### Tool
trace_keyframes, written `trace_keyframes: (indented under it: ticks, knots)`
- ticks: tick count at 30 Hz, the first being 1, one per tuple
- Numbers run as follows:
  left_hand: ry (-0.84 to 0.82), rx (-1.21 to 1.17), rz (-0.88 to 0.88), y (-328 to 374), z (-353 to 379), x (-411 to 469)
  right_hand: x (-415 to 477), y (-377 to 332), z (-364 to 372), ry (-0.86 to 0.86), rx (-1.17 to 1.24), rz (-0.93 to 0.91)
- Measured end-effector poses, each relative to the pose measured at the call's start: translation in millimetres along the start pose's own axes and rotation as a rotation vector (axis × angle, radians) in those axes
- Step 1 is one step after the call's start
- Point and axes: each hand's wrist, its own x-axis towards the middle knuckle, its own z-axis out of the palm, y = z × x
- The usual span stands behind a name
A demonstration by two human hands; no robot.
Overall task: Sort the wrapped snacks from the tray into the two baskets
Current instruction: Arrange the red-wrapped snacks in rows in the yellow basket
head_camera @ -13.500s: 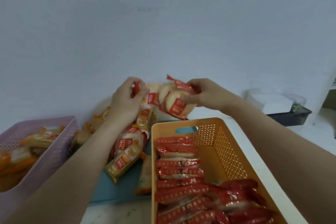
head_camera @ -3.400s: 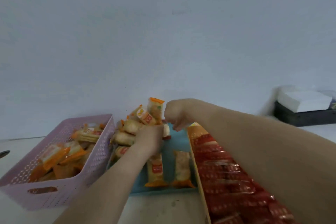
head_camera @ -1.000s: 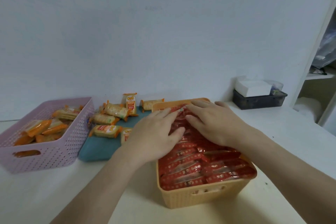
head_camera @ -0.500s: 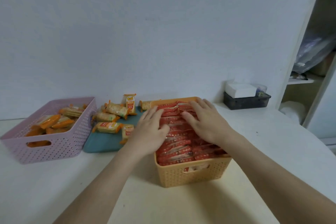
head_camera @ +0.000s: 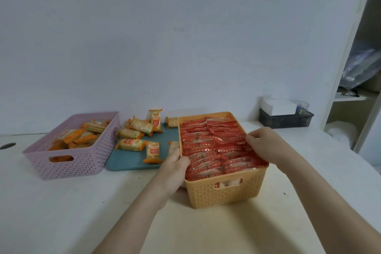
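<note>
Since our palms no longer press the red snacks (head_camera: 208, 146) filling the orange basket (head_camera: 222, 194), our left grip (head_camera: 175, 163) and right grip (head_camera: 261, 142) curl round its side rims; orange packets (head_camera: 132, 144) on the tray (head_camera: 127, 163), left, await sorting.

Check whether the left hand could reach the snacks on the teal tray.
Probably yes: the left hand grips the orange basket's rim beside the tray, with nothing between it and the nearest snack.
</note>
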Motion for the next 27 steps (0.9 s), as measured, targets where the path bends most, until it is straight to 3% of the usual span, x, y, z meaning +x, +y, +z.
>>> trace_keyframes:
  ticks: [3, 6, 10, 15, 23, 27]
  knots:
    - [0.084, -0.028, -0.019, 9.7, 5.1, 9.0, -8.7, -1.6, -20.3, -0.059, 0.339, -0.019]
    - [0.114, -0.077, 0.008, 27.6, 21.2, 25.4, -8.1, -1.4, -33.5, 0.001, 0.427, -0.11]
    - [0.102, -0.11, 0.03, 51.3, 54.2, 56.2, -7.9, -4.7, -41.3, 0.261, 0.017, -0.342]
    - [0.072, -0.123, -0.004, 64.6, 93.2, 91.8, 2.6, 13.5, -45.7, 0.186, -0.456, -0.201]
    - [0.104, -0.023, -0.048, 31.5, 120.0, 140.8, 31.1, 53.4, -16.0, 0.014, -0.516, -0.149]
    - [0.134, 0.075, 0.031, 27.7, 121.3, 145.8, 46.0, 66.5, 8.8, 0.136, -0.533, -0.165]
